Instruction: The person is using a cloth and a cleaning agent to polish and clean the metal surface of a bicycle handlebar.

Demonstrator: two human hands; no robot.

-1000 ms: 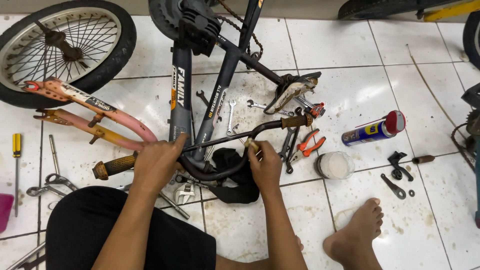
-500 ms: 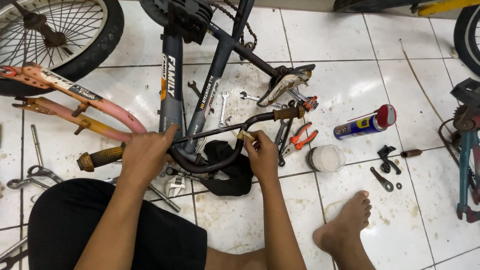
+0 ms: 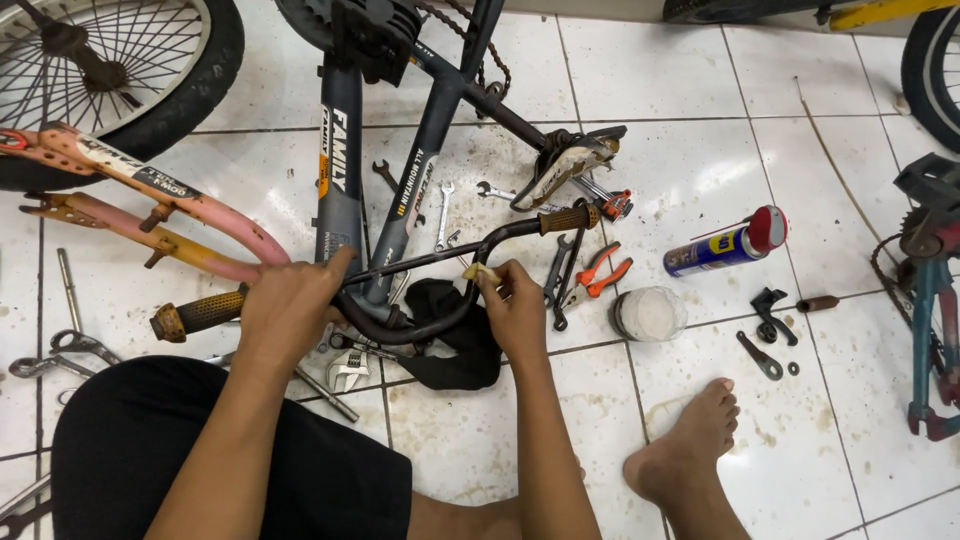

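Note:
A black bicycle handlebar with worn brown grips lies across the floor in front of a dark grey bicycle frame. My left hand grips the handlebar's left bend. My right hand pinches a small yellowish piece against the bar's right upright. A black rag lies under the handlebar, between my hands.
Wrenches, orange-handled pliers, a blue spray can and a round white tub lie right of the handlebar. A pink-orange fork and a spoked wheel are at left. My bare foot rests at lower right. Another bicycle stands at the right edge.
The view has shifted slightly; my hands stay on the handlebar, the right hand keeping the small piece pressed on the bar.

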